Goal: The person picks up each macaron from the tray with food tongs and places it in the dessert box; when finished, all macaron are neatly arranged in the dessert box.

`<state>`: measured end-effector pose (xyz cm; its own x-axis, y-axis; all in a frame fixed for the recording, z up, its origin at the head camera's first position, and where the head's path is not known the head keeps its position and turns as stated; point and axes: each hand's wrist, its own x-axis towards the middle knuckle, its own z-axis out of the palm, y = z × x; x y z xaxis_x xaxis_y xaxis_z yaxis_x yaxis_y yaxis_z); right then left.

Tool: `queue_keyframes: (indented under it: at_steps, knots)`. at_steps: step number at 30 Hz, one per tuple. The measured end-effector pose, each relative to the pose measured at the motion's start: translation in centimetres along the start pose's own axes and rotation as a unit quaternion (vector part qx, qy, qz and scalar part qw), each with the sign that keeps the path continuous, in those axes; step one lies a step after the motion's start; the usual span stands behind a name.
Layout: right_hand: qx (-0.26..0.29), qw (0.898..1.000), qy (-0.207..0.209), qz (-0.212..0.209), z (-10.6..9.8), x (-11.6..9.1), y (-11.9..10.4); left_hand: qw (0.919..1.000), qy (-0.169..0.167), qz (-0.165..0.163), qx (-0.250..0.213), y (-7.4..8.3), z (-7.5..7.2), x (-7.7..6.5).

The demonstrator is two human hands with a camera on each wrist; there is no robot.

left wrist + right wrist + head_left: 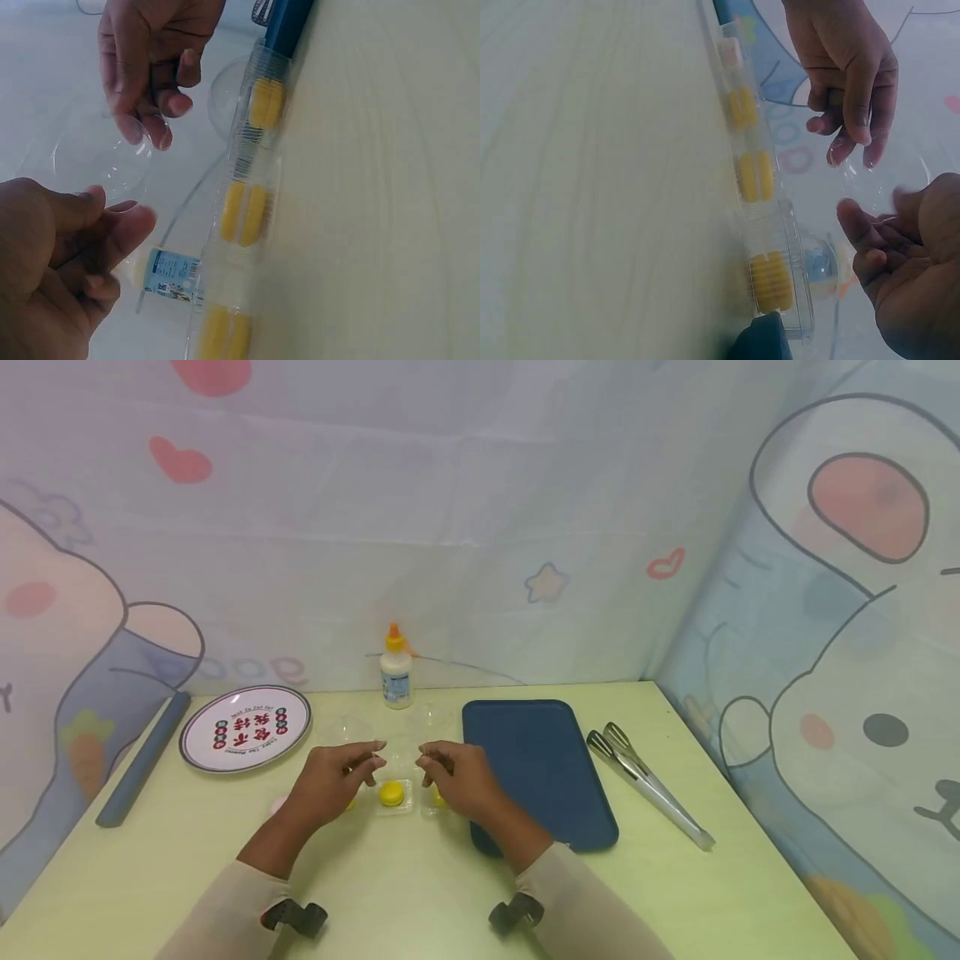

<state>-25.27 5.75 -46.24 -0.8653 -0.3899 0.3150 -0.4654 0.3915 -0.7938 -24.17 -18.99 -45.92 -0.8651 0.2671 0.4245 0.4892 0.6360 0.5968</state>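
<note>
In the head view my left hand (327,778) and right hand (462,777) face each other above the table. Between them is a clear plastic dome (101,154), faint and see-through. Thumb and fingers of each hand pinch its rim, on opposite sides. Just below stands a row of clear plastic holders (799,277) with yellow macarons (392,793); my hands partly hide the row in the head view. At its left end a pale pink macaron (730,52) shows. Two more clear domes, one on the left (347,728) and one on the right (430,717), rest behind my hands.
A white glue bottle (397,672) with an orange tip stands at the back. To the right lie a dark blue tray (536,768) and metal tongs (652,789). On the left are a printed oval plate (247,727) and a blue-grey roll (142,762). Printed curtains border the table.
</note>
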Motion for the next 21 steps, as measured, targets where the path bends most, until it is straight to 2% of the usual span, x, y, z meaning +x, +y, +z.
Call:
queue_keyframes:
  at_steps: [7,11,16,21]
  knots:
    - [-0.006,1.000,0.010,-0.014,0.1,-0.1,-0.1,0.9981,-0.046,-0.009,-0.040,-0.3,-0.9,0.1]
    - [-0.002,1.000,-0.010,-0.002,0.0,-0.1,-0.3,0.9954,-0.079,-0.019,-0.050,-0.4,-1.6,0.0]
    - [-0.015,0.999,-0.038,-0.003,0.0,0.0,-0.2,0.9941,-0.088,-0.017,-0.062,-0.7,-2.0,0.0]
    - [-0.039,0.998,-0.053,0.007,0.0,-0.2,-0.1,0.9937,-0.102,-0.017,-0.043,-1.1,-2.0,-0.1]
